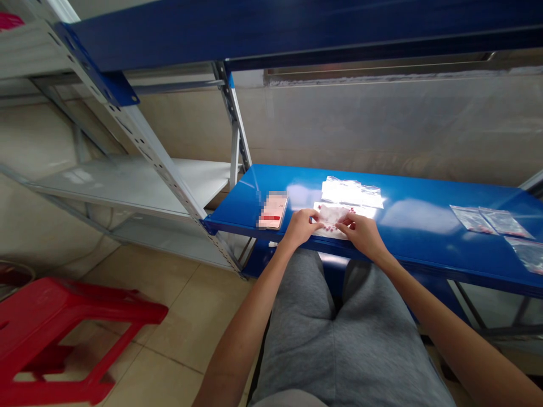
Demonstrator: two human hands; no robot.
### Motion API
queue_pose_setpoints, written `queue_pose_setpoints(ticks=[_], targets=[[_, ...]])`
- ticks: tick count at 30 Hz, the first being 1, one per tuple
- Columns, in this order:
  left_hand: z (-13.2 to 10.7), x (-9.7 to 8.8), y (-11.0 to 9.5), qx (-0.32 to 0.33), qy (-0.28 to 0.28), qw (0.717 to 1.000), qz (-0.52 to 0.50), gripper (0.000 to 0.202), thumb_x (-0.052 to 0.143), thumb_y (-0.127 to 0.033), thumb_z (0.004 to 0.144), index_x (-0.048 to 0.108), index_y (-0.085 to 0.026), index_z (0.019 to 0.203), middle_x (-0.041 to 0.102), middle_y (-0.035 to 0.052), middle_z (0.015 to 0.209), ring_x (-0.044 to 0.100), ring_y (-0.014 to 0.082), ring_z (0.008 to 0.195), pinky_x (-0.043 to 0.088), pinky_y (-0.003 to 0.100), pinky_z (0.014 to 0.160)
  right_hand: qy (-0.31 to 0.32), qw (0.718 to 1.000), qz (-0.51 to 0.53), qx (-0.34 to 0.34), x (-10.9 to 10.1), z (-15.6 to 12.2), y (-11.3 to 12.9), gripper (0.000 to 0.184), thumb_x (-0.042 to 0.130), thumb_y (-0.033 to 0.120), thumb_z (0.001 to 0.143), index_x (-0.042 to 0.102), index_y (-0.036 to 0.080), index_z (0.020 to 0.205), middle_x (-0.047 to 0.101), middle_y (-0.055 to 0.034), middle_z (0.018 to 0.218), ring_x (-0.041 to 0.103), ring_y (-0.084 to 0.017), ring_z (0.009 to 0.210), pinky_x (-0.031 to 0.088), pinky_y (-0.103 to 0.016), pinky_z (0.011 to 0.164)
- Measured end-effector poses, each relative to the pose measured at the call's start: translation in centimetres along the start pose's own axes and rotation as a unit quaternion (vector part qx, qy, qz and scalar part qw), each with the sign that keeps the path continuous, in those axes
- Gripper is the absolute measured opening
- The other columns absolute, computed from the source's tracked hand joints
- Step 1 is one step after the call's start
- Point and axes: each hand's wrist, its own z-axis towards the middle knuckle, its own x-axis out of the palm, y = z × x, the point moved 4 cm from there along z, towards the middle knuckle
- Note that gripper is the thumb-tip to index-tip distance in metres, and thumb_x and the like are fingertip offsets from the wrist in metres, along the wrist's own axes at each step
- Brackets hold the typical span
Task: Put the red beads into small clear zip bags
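Left hand (300,227) and right hand (360,234) both on a small clear plastic bag (330,221), fingers curled and gripping it from either side, flat against a blue metal shelf (424,195) near the shelf's front edge. Inside that bag, small red bits, partly washed out by glare. Just behind it, a pile of clear bags (352,192), shining white under the light, contents too bright to make out. Left of the hands, a flat pink box (274,210) with a red stripe, lying at a slant, print blurred. Toward the shelf's right end, a clear bag (472,219) and a second clear bag (505,223) side by side, each with red bits inside. Nearer the edge, a third clear bag (528,254), cut off by the frame, contents unclear. Lower left, a red plastic stool (63,322) on the tiled floor.
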Motion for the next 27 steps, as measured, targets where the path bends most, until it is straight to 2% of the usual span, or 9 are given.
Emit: queue_pose_setpoints(ticks=[4, 7, 11, 15, 18, 20, 23, 25, 27], targets=[[-0.1, 0.1, -0.1, -0.004, -0.015, 1.000, -0.017, 0.033, 0.085, -0.024, 0.076, 0.072, -0.017, 0.106, 0.073, 0.0035, 0.100, 0.063, 0.0145, 0.077, 0.049, 0.026, 0.076, -0.015, 1.000, 0.011, 0.007, -0.2, -0.1, 0.0, 0.017, 0.067, 0.032, 0.082, 0.063, 0.021, 0.069, 0.072, -0.0049, 0.072, 0.066, -0.021, 0.066, 0.044, -0.031, 0.063], [-0.1, 0.1, -0.1, -0.003, -0.019, 0.999, -0.029, 0.048, 0.088, -0.024, 0.073, 0.068, -0.016, 0.115, 0.070, 0.0033, 0.099, 0.061, 0.0140, 0.077, 0.049, 0.026, 0.075, -0.021, 0.999, 0.043, 0.018, -0.2, -0.3, -0.3, 0.018, 0.065, 0.035, 0.082, 0.064, 0.021, 0.072, 0.072, -0.0045, 0.071, 0.065, -0.021, 0.062, 0.044, -0.031, 0.062], [-0.2, 0.0, -0.3, 0.000, -0.020, 1.000, -0.023, 0.047, 0.089, -0.027, 0.071, 0.066, -0.016, 0.111, 0.066, 0.0012, 0.092, 0.060, 0.0149, 0.078, 0.048, 0.027, 0.074, -0.032, 0.993, 0.109, 0.042, -0.3, -0.7, -0.5, 0.026, 0.064, 0.045, 0.083, 0.066, 0.020, 0.077, 0.072, -0.0046, 0.072, 0.064, -0.019, 0.055, 0.046, -0.032, 0.058], [-0.4, -0.2, -0.9, -0.015, -0.031, 0.999, -0.025, 0.048, 0.091, -0.028, 0.068, 0.065, -0.017, 0.107, 0.067, 0.0009, 0.090, 0.062, 0.0158, 0.079, 0.048, 0.027, 0.073, -0.055, 0.981, 0.172, 0.075, -0.9, -1.3, -0.4, 0.036, 0.068, 0.055, 0.079, 0.066, 0.019, 0.075, 0.070, -0.0047, 0.068, 0.059, -0.017, 0.050, 0.043, -0.030, 0.053], [-0.5, -0.1, -1.9, -0.023, -0.016, 0.997, -0.070, 0.033, 0.083, -0.032, 0.079, 0.068, -0.017, 0.104, 0.072, 0.0037, 0.093, 0.065, 0.0164, 0.080, 0.049, 0.027, 0.073, -0.049, 0.951, 0.285, 0.112, -1.0, -2.0, -0.2, 0.039, 0.075, 0.057, 0.075, 0.067, 0.019, 0.080, 0.069, -0.0044, 0.071, 0.057, -0.014, 0.052, 0.038, -0.026, 0.049], [-0.5, 0.4, -2.9, -0.028, -0.002, 0.993, -0.115, 0.025, 0.074, -0.035, 0.087, 0.071, -0.016, 0.103, 0.075, 0.0061, 0.098, 0.067, 0.0169, 0.081, 0.051, 0.027, 0.076, -0.037, 0.913, 0.381, 0.139, -0.8, -2.5, 0.0, 0.040, 0.080, 0.056, 0.071, 0.068, 0.019, 0.081, 0.069, -0.0036, 0.074, 0.055, -0.012, 0.053, 0.033, -0.023, 0.046], [-0.8, 1.7, -4.6, -0.026, 0.006, 0.985, -0.173, 0.019, 0.068, -0.034, 0.092, 0.072, -0.016, 0.096, 0.077, 0.0068, 0.097, 0.070, 0.0180, 0.085, 0.052, 0.028, 0.080, -0.025, 0.865, 0.474, 0.162, -0.3, -3.3, 0.5, 0.041, 0.085, 0.054, 0.066, 0.068, 0.019, 0.077, 0.068, -0.0024, 0.074, 0.052, -0.010, 0.053, 0.028, -0.022, 0.044], [-0.9, 2.6, -5.4, -0.023, -0.008, 0.979, -0.204, 0.012, 0.067, -0.027, 0.091, 0.071, -0.016, 0.089, 0.077, 0.0055, 0.090, 0.071, 0.0172, 0.084, 0.052, 0.027, 0.080, -0.010, 0.852, 0.496, 0.170, -0.2, -3.9, 0.8, 0.041, 0.086, 0.054, 0.066, 0.069, 0.019, 0.078, 0.069, -0.0030, 0.076, 0.052, -0.009, 0.053, 0.029, -0.022, 0.045], [-0.9, 3.2, -5.8, -0.020, -0.033, 0.973, -0.229, 0.007, 0.066, -0.021, 0.090, 0.069, -0.016, 0.086, 0.076, 0.0044, 0.086, 0.071, 0.0159, 0.082, 0.053, 0.025, 0.079, 0.015, 0.850, 0.496, 0.178, -0.5, -4.3, 0.8, 0.042, 0.086, 0.053, 0.066, 0.072, 0.019, 0.087, 0.073, -0.0046, 0.082, 0.058, -0.011, 0.058, 0.035, -0.023, 0.049]])
